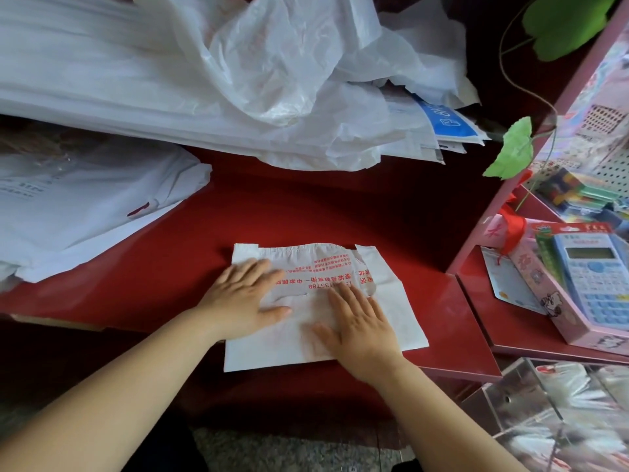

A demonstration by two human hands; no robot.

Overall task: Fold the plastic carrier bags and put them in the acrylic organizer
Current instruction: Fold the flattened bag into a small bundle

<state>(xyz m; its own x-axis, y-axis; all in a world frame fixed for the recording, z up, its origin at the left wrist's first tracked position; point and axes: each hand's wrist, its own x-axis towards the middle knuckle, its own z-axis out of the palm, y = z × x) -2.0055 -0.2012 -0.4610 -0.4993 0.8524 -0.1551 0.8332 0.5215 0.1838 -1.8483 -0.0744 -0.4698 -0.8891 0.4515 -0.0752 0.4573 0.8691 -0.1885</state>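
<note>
Pressing down with straight, spread fingers point(263, 269), the left hand point(243, 299) lies palm-flat on the left half of a folded white carrier bag point(405, 321) printed in red, gripping nothing. The right hand point(360, 330) lies flat just beside it on the bag's nearer right part, its fingers likewise extended and released. The two thumbs point toward each other without touching. The bag lies flat on the red tabletop point(340, 206), near its front edge. Behind it sprawls a loose heap of white bags point(265, 73), and to the left a flatter stack of bags point(85, 212). At lower right stands the acrylic organizer point(531, 393), with plastic showing through its clear walls. Beyond it a calculator point(599, 284) sits on a pink box point(558, 311).
</note>
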